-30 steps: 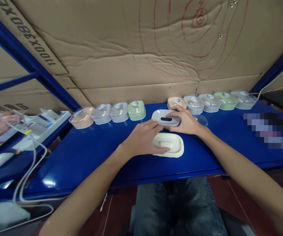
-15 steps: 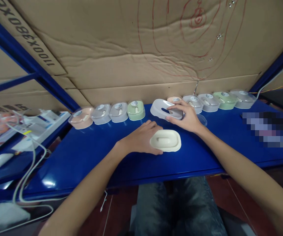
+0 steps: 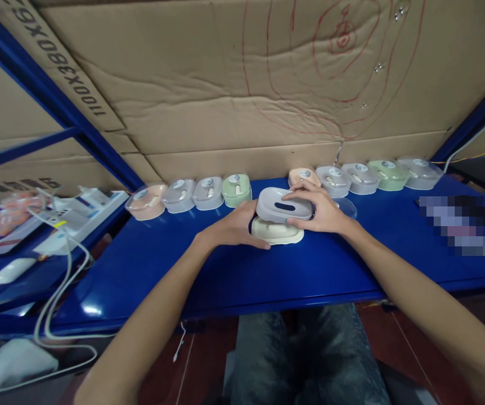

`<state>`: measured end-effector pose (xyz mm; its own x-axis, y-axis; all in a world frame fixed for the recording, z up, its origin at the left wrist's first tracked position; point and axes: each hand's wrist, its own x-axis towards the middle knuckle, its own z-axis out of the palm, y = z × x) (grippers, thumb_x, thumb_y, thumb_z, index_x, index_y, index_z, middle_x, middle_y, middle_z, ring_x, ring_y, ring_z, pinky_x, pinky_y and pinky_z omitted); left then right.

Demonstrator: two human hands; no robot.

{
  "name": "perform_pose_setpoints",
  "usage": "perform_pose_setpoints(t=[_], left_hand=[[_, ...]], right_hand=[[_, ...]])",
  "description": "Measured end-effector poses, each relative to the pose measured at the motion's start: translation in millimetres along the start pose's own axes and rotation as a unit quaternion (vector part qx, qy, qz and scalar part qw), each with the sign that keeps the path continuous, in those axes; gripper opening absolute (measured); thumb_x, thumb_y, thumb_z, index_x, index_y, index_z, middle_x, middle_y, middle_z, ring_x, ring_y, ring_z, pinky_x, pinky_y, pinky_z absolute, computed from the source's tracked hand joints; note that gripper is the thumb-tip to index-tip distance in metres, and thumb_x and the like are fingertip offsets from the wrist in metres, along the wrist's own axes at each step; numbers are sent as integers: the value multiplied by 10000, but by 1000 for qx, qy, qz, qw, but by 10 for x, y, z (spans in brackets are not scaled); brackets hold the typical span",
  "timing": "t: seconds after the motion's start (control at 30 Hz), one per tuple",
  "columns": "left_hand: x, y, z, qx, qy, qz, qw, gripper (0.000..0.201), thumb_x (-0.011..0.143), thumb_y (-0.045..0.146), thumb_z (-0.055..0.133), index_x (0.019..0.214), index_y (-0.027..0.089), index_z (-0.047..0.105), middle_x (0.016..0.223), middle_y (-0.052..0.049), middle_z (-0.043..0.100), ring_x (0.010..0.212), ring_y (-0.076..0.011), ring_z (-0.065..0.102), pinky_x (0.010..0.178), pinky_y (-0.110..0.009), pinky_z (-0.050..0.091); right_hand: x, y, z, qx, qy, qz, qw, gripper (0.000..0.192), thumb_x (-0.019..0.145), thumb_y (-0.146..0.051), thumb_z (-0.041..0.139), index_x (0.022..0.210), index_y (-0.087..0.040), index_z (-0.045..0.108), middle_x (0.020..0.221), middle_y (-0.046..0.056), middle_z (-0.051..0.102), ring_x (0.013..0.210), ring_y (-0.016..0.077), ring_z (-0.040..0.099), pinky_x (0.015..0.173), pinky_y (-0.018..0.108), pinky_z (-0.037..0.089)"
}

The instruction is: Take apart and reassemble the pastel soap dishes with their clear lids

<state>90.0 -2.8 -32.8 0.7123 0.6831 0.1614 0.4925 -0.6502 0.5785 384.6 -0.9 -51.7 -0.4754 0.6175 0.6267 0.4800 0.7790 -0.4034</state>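
My right hand (image 3: 318,211) grips a grey oval tray with a dark slot (image 3: 283,206) and holds it just above a cream oval tray (image 3: 276,233) that lies on the blue table (image 3: 225,264). My left hand (image 3: 236,228) rests against the cream tray's left end, fingers curled around it. The grey tray covers most of the cream one. A clear lid (image 3: 346,207) lies flat on the table just right of my right hand.
Two rows of lidded soap boxes line the back edge: pink, grey, grey, green on the left (image 3: 192,194), and pink, grey, grey, green, clear on the right (image 3: 364,173). Cardboard walls stand behind. White cables and a power strip (image 3: 69,216) lie at left.
My right hand lifted the grey tray from the table and brought it over the cream tray. My left hand slid the cream tray farther back, under it.
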Motion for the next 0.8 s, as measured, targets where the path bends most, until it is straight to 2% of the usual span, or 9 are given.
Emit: perform_pose_setpoints(t=[0.1,0.2,0.4,0.6,0.8], left_hand=[[-19,-69,-64,-44,-4,-44,998,1136,723,635,960,1661,284,423,1636,-158,566,1422,-400,614,1170,-611,538],[-42,-109,-105,-49,-7,-96,994,1260,694,656,964,1716,247,348,1696,-204,492,1423,-415,621,1128,-583,578],[-40,-98,-37,10,4,-39,999,1186,699,670,961,1687,302,418,1740,-152,464,1588,-444,464,1282,-637,419],[-14,-61,14,11,-2,-12,1000,954,753,605,951,1569,317,547,1550,-102,630,1430,-385,609,1226,-579,475],[-3,-9,9,14,-1,2,1000,882,754,568,947,1511,300,583,1483,-93,660,1368,-375,638,1178,-557,498]], right_hand=[[-7,-22,20,11,-14,-12,1000,500,825,-551,876,1238,-277,805,1299,123,679,1195,344,697,1103,592,544],[-15,-65,43,12,-32,-18,999,503,822,-552,882,1242,-286,808,1304,120,670,1190,344,697,1091,587,554],[-43,-120,134,14,-80,-32,996,570,791,-543,913,1291,-295,796,1327,121,670,1185,338,702,1077,559,582],[-58,-99,176,20,-95,-33,995,561,805,-559,903,1268,-261,793,1329,138,663,1176,324,711,1087,553,584],[-41,-120,145,19,-109,-32,993,565,797,-538,915,1280,-281,771,1327,121,663,1198,326,698,1098,558,581]])
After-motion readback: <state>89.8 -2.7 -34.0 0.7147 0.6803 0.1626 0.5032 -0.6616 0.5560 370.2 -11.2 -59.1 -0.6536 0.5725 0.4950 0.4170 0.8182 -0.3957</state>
